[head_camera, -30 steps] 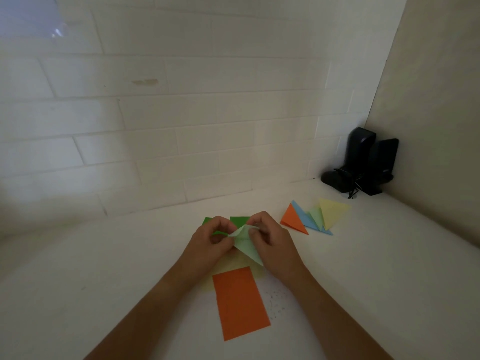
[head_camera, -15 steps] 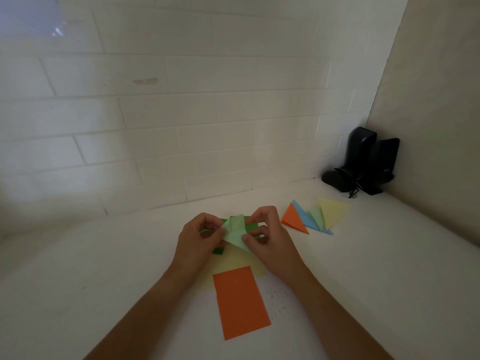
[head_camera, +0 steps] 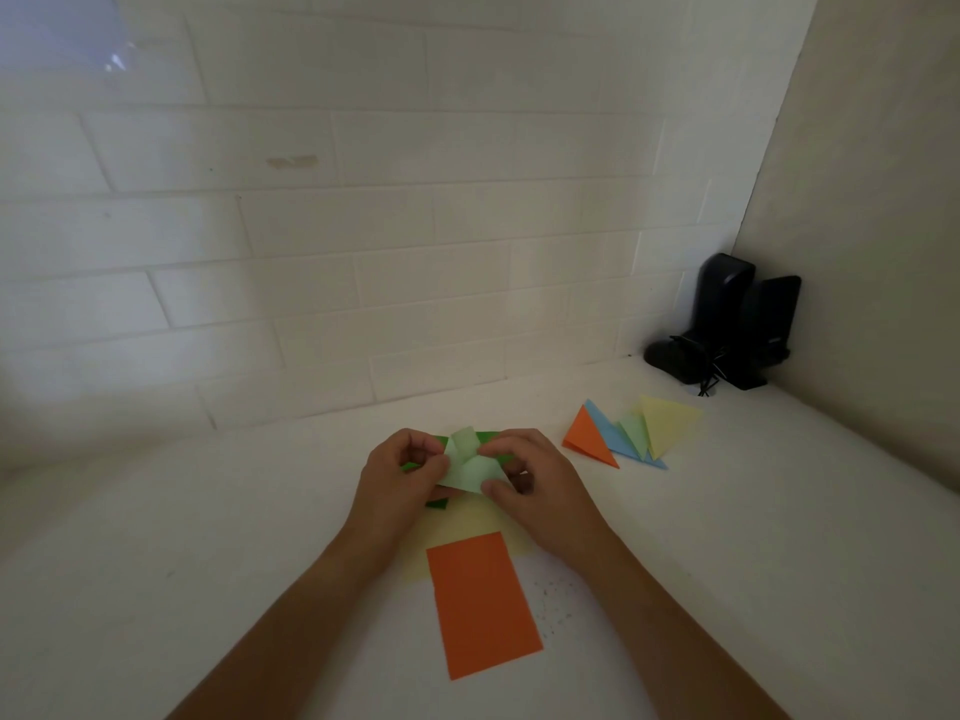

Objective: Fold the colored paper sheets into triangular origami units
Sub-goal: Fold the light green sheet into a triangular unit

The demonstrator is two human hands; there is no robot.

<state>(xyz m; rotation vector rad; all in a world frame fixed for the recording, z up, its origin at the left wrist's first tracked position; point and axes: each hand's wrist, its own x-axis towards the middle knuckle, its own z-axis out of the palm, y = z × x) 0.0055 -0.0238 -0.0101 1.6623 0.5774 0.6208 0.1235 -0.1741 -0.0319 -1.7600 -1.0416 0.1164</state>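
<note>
While a second ago the light green paper (head_camera: 470, 467) hung as a long point toward the orange sheet (head_camera: 482, 602), it now sits turned and bunched between both hands, a flap standing up at its far edge. The left hand (head_camera: 400, 472) pinches its left side with curled fingers, and the right hand (head_camera: 537, 485) grips the right side, thumb pressed on the near corner. It's held just over the dark green sheet (head_camera: 439, 504) and pale yellow sheet (head_camera: 470, 527) on the white counter (head_camera: 208, 563). That turn suggests the unit is mid-fold, perhaps the flaps being tucked; the final triangle isn't formed yet. Off to the right, four finished triangles lie overlapped: orange triangle (head_camera: 589, 441), blue triangle (head_camera: 613, 433), light green triangle (head_camera: 634, 431), yellow triangle (head_camera: 667, 423). At least three flat sheets still wait.
</note>
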